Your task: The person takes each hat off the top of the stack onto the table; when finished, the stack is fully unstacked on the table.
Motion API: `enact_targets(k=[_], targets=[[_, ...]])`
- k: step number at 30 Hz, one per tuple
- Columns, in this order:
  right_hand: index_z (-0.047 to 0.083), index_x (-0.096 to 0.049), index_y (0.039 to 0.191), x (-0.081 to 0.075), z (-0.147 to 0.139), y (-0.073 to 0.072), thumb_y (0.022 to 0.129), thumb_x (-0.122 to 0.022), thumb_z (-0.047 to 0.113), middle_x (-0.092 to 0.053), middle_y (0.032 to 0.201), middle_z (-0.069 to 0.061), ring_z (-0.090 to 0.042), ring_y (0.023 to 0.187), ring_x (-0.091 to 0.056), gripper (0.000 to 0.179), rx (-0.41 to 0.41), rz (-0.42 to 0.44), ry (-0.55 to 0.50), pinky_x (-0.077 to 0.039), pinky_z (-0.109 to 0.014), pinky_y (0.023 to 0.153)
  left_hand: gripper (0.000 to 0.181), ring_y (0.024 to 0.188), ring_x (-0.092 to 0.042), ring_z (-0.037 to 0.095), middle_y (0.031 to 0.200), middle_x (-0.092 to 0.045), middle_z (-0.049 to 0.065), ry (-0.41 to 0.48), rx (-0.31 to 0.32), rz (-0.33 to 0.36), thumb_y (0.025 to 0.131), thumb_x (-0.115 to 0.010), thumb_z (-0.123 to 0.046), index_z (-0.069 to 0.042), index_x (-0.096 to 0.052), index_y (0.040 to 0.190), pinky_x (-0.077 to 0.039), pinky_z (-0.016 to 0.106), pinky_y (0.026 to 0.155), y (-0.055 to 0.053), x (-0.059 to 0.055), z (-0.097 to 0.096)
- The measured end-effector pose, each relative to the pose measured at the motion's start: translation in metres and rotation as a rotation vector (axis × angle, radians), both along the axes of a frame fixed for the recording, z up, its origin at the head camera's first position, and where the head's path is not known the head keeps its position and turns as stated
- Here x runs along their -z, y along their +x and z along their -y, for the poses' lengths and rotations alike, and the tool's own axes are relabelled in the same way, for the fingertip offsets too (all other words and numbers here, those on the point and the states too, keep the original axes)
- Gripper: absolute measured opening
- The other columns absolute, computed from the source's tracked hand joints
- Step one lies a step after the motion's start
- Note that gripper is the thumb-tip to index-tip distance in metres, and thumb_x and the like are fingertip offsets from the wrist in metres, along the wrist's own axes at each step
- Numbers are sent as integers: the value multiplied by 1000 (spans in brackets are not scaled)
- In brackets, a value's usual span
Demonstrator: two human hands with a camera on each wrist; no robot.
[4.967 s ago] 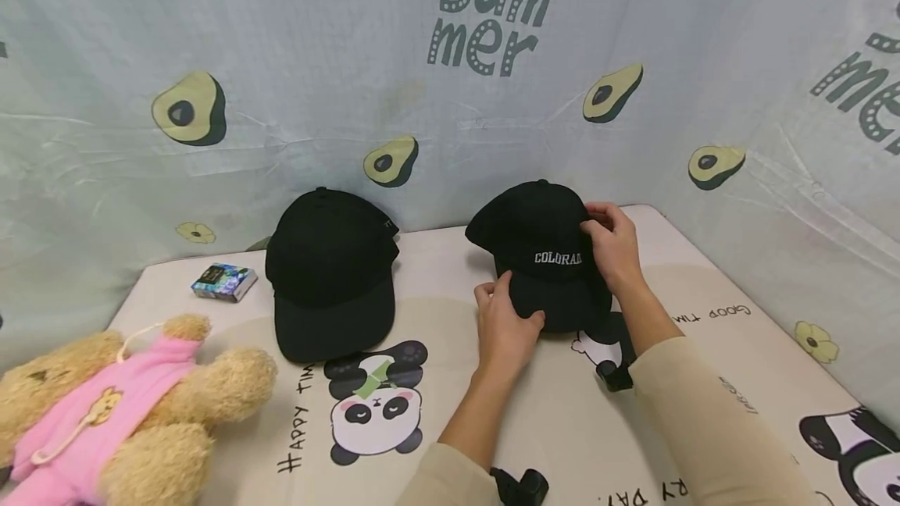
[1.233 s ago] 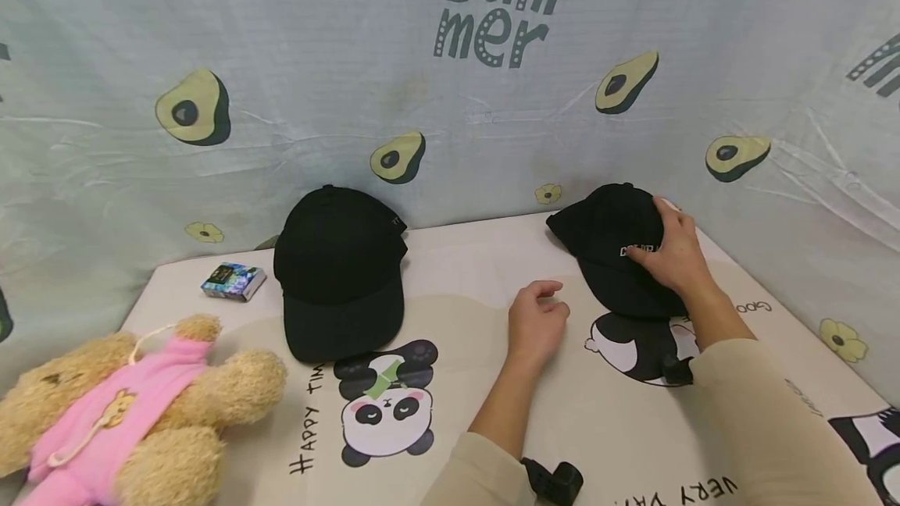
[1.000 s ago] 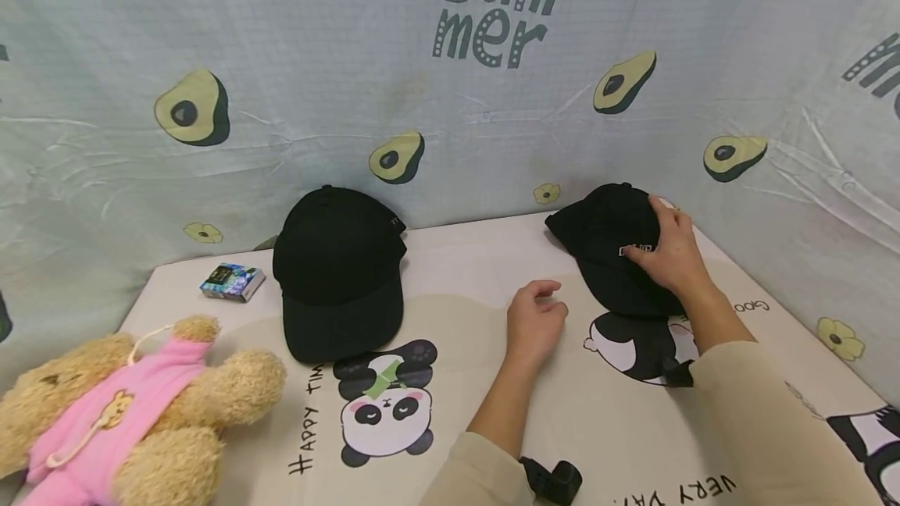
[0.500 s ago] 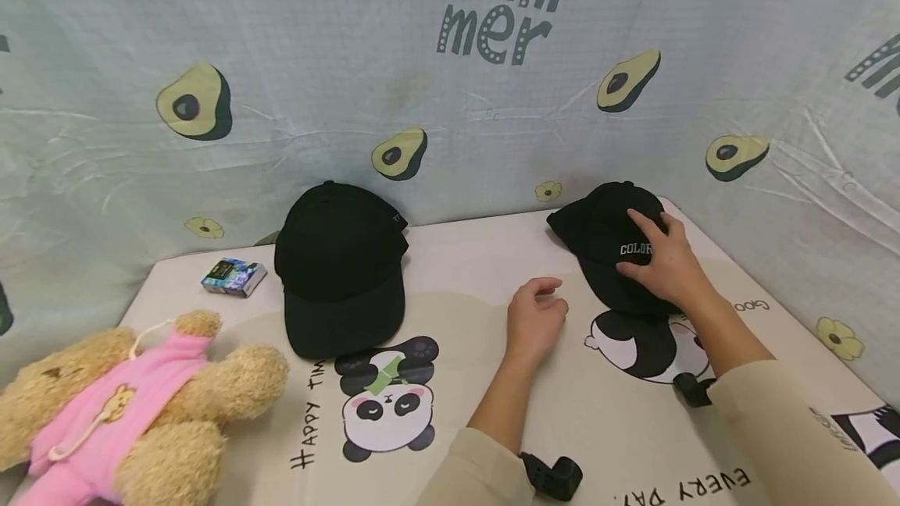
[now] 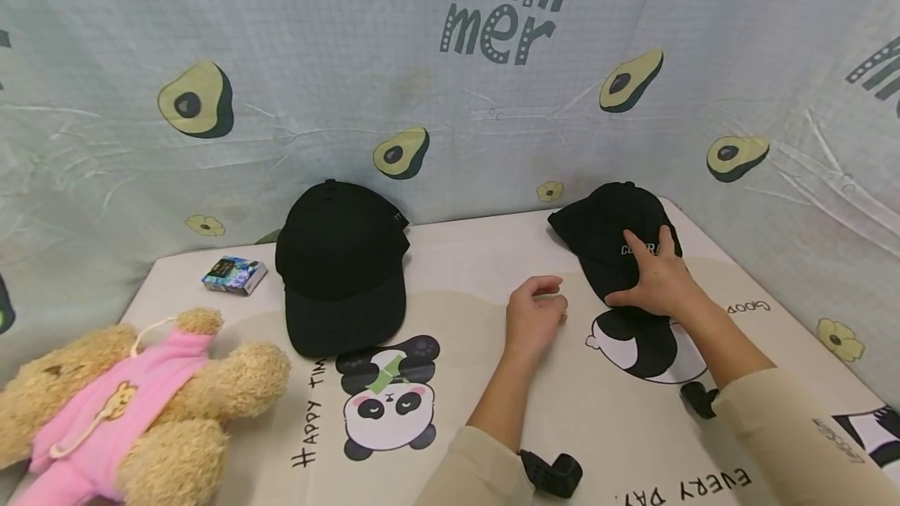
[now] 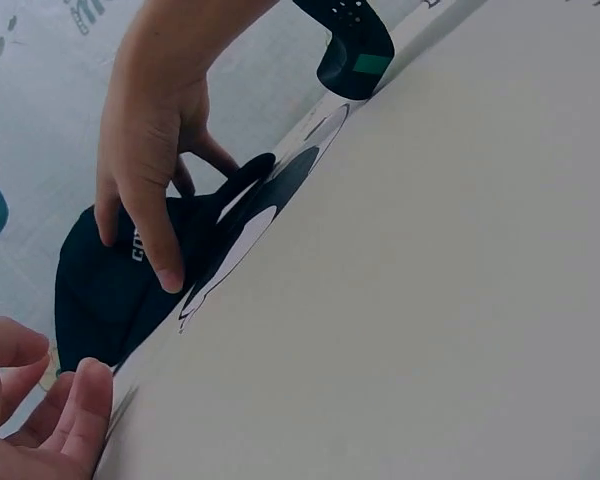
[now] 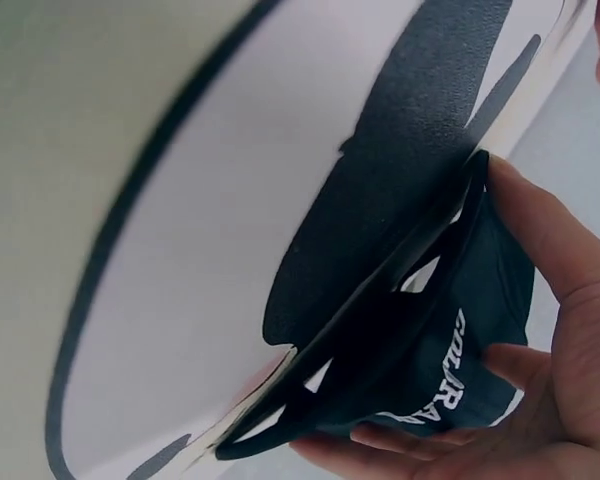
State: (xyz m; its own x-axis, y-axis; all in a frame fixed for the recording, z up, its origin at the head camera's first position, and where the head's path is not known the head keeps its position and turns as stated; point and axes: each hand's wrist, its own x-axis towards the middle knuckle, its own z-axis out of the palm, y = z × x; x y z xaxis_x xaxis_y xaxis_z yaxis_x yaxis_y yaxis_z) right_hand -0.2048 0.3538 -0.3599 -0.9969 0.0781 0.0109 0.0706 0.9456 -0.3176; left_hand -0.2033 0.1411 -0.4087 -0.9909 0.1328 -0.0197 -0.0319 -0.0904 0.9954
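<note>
A black baseball cap (image 5: 608, 217) with white lettering stands at the back right of the table, its brim toward me. My right hand (image 5: 657, 279) spans that brim from above with fingers spread. In the right wrist view the thumb lies at one edge of the cap's brim (image 7: 380, 350) and fingers lie at the opposite edge; another fingertip is near the lettering. My left hand (image 5: 530, 318) holds nothing, its fingers loosely bent, to the left of this cap. A second, plain black baseball cap (image 5: 341, 256) stands further left, untouched.
A teddy bear (image 5: 126, 412) in pink clothing lies at the left. Behind it is a small blue patterned box (image 5: 234, 276). A printed cloth (image 5: 302, 37) hangs along the back and right. Panda pictures and words are printed on the table cover (image 5: 457, 381).
Over five seconds the lettered cap has shifted right and my left hand has let go of it. Lately my right hand has slid from its crown down to the brim, fingers spreading.
</note>
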Motion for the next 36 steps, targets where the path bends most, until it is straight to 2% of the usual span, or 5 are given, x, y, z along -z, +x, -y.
enact_targets(k=[5, 9, 21, 29, 36], targets=[[-3, -13, 161, -2, -2, -3, 77, -88, 36, 16, 158, -47, -82, 131, -22, 119, 18, 16, -5, -33, -83, 99, 30, 62, -61, 6, 111, -72, 16, 44, 0, 12, 85, -63, 3, 2, -74, 113, -56, 20, 65, 0, -1, 1], [-4, -10, 161, -2, -4, -9, 78, -87, 36, 16, 158, -48, -81, 132, -21, 120, 9, 25, -17, -34, -82, 100, 29, 62, -60, 9, 105, -71, 9, 59, -4, 40, 86, -64, 3, 1, -74, 113, -55, 21, 63, 1, -4, 8], [-5, -4, 161, -3, -21, -21, 80, -86, 33, 17, 157, -48, -82, 133, -15, 122, 33, 58, -44, -33, -83, 101, 31, 63, -60, 13, 110, -70, 10, 5, -13, 49, 87, -62, 2, -3, -74, 115, -56, 23, 65, 2, -9, 34], [-5, -2, 161, -3, -35, -26, 80, -84, 30, 17, 156, -49, -82, 134, -12, 121, 30, 33, -54, -30, -85, 101, 32, 79, -64, 10, 115, -73, 10, -172, -79, -37, 84, -63, -3, -6, -76, 113, -51, 23, 72, 3, -9, 61], [-5, -1, 161, 1, -42, -32, 80, -84, 28, 18, 156, -49, -81, 133, -12, 121, 58, 24, -86, -28, -84, 102, 33, 96, -65, 18, 121, -71, 7, -276, -145, -37, 84, -63, -6, -9, -77, 113, -51, 31, 82, 7, -12, 85]])
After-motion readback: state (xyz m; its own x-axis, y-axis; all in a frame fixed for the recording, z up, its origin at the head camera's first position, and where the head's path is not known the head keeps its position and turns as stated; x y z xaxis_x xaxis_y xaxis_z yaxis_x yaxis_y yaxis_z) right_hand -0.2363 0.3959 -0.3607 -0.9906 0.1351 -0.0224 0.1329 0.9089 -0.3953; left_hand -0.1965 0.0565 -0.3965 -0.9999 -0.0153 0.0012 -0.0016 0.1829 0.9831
